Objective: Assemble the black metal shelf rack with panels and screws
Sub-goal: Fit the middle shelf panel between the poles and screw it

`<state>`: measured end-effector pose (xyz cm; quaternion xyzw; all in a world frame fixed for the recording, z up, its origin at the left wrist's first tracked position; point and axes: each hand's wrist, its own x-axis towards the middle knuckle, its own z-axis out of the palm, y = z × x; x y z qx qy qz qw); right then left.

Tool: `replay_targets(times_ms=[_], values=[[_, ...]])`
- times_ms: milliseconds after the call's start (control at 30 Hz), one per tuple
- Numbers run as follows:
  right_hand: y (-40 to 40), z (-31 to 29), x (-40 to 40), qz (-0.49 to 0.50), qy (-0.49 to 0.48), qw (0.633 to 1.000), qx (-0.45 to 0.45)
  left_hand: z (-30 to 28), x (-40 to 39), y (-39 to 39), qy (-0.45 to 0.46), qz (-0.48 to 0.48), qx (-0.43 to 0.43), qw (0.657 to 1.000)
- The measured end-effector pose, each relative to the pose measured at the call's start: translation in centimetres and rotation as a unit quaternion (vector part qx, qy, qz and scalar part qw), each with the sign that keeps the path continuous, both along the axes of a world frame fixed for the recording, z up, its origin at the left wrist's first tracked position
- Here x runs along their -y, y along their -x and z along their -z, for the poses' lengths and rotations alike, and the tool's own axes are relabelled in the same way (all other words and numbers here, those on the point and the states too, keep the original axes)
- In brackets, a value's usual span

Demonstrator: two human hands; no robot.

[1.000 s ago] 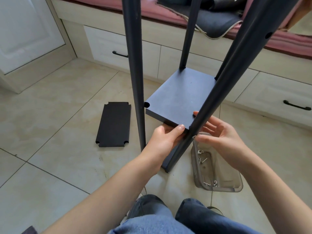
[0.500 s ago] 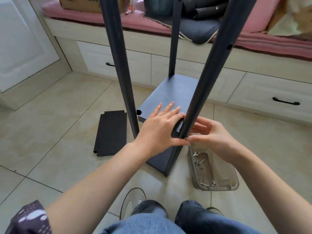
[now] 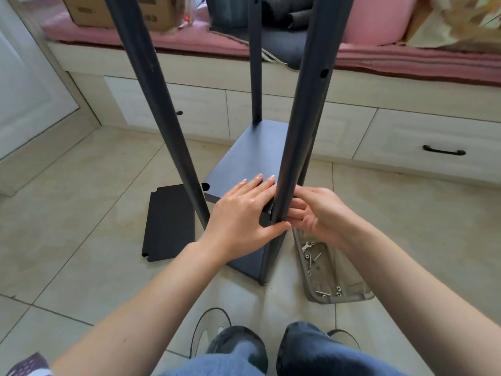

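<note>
Since a second ago, left hand (image 3: 244, 213) has flattened, fingers straight, on shelf panel (image 3: 249, 161) at frame centre; right hand (image 3: 317, 213) pinches at front post (image 3: 301, 131). Risk: an unsupported panel tilts, misaligning the screw hole.

text: none legible | cardboard box (image 3: 89, 9): dark print, too blurred to read
</note>
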<state>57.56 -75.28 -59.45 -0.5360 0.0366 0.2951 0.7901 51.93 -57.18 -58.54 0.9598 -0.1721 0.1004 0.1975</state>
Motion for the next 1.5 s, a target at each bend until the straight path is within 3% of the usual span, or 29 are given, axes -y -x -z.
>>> replay_targets(times_ms=[200,400,533,833,1000,1233,1500], values=[[-0.3,0.6,-0.2,0.025,0.006,0.999,0.027,0.3,0.2,0.1,-0.026,-0.006,0.008,1.000],[-0.1,0.1,1.2,-0.015,0.020,1.000,0.018,0.3,0.2,0.2,-0.034,-0.005,0.007,0.999],[0.6,1.8,4.2,-0.005,0.140,0.990,0.028,0.2,0.2,0.3,-0.034,-0.007,0.006,0.999],[0.0,11.9,9.5,-0.020,0.413,0.910,0.034,-0.1,0.4,0.4,-0.032,-0.013,0.008,0.999],[-1.4,17.3,8.5,-0.102,0.550,0.823,0.102,0.1,0.7,0.4,-0.035,-0.017,0.007,0.999],[-2.0,22.6,6.5,-0.213,0.599,0.746,0.198,0.1,0.9,0.5,-0.026,-0.026,0.027,0.999],[-2.5,24.5,6.4,-0.227,0.615,0.714,0.245,0.6,0.9,0.3,-0.015,-0.025,0.047,0.998]])
